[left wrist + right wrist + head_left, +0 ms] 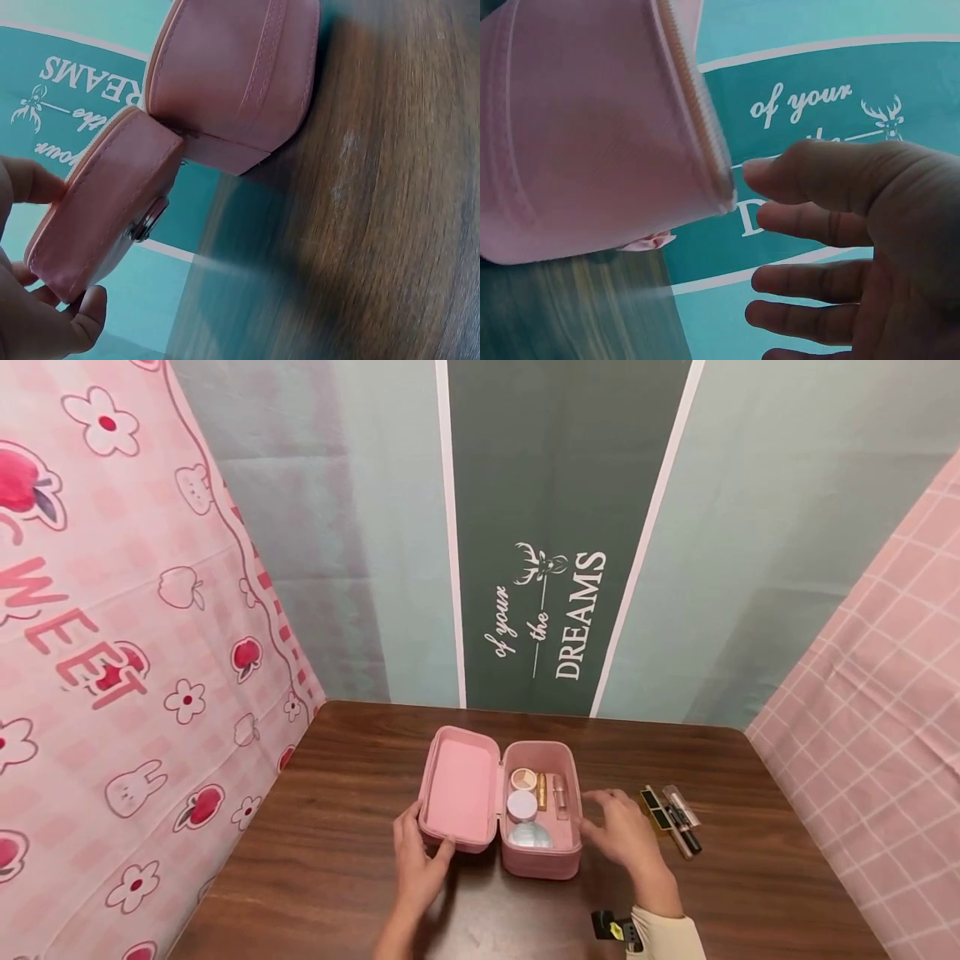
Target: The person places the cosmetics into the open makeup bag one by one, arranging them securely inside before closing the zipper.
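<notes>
A pink zippered cosmetic case [542,864] stands unzipped on the table, its lid [461,787] swung out to the left. My left hand [422,862] holds the lid's outer front corner, the thumb on one side and fingers on the other; the left wrist view shows the lid [109,202] raised off the table. My right hand [626,833] is beside the case's right wall, fingers spread and holding nothing. Inside lie a round compact with coloured pans [523,779], a pale round-lidded container [522,806], a silvery round compact [531,836], a gold tube [542,792] and a pinkish tube [560,797].
Right of my right hand, a dark-panned palette [655,810] lies against several cosmetic tubes [686,831] on the brown wooden table [360,760]. Printed cloths hang around the table: pink at the left and right, green [555,485] behind.
</notes>
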Demonstrator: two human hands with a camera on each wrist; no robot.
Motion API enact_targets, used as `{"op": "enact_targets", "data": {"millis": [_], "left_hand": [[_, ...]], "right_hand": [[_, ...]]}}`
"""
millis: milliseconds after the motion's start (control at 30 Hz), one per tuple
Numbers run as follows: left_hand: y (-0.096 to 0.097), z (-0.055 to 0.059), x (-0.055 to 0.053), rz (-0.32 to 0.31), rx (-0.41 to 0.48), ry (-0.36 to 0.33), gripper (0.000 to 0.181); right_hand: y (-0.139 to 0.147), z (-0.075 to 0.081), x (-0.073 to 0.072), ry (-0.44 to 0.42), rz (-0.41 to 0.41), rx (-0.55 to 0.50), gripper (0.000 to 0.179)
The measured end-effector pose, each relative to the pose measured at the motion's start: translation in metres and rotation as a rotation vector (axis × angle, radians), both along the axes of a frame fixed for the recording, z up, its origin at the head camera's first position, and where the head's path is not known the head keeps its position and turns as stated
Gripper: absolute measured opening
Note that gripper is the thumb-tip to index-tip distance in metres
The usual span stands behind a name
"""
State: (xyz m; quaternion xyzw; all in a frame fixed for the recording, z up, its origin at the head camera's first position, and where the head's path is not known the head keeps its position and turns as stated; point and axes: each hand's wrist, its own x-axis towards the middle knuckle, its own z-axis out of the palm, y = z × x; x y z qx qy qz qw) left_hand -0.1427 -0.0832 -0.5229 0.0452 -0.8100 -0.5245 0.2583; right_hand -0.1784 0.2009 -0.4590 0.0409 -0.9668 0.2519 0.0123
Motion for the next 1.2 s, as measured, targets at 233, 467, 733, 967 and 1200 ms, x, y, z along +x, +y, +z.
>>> {"op": "enact_targets", "data": {"millis": [233, 467, 733, 967, 1200], "left_hand": [[0.006, -0.001, 0.001, 0.002, 0.058, -0.029, 0.068], [0.007, -0.001, -0.001, 0.011, 0.083, -0.038, 0.068], [0.011, 0.001, -0.004, 0.04, 0.101, -0.017, 0.066], [0.014, 0.003, -0.002, 0.045, 0.102, -0.002, 0.067], [0.011, 0.005, -0.001, 0.036, 0.103, -0.006, 0.068]], "right_hand": [[0.011, -0.008, 0.003, -0.027, -0.041, 0.01, 0.044], [0.02, -0.015, 0.003, -0.008, -0.034, 0.002, 0.043], [0.036, -0.031, 0.005, 0.01, -0.042, 0.002, 0.041], [0.05, -0.045, 0.006, 0.002, -0.067, 0.062, 0.044], [0.061, -0.045, 0.004, -0.043, -0.061, 0.144, 0.048]]}}
